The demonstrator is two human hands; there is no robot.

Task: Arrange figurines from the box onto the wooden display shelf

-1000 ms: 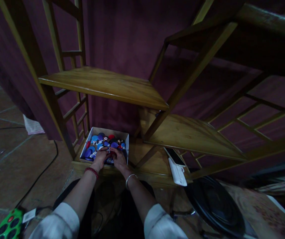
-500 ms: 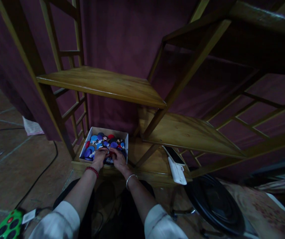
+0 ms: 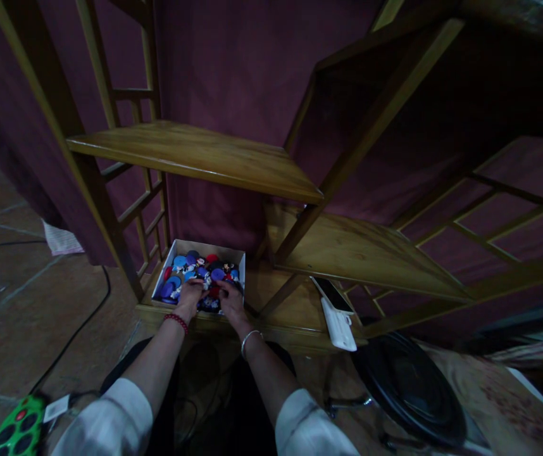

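Note:
A shallow white cardboard box (image 3: 161,278) holds many small round pieces in blue, purple, red and black, some with little cartoon-like figures on them. My left hand (image 3: 192,296), with a red bead bracelet at the wrist, is over the box's front part, fingers bent together and pointing right. Facing it, my right hand (image 3: 231,299), a silvery bangle on its wrist, has thumb and fingers curled in. A red round piece (image 3: 214,292) shows between the fingertips of both hands. What each hand pinches is too small and dark to make out.
The box stands on the bottom board of a wooden shelf unit (image 3: 195,155) with slanted posts. A phone (image 3: 332,295) and a white object (image 3: 338,326) lie right of it. A black round seat (image 3: 409,386) is at right, a green pad-like object (image 3: 18,427) on the floor at left.
My hands have moved slightly apart, the right one a little to the right, so the red piece between them shows more. The camera view has shifted slightly.

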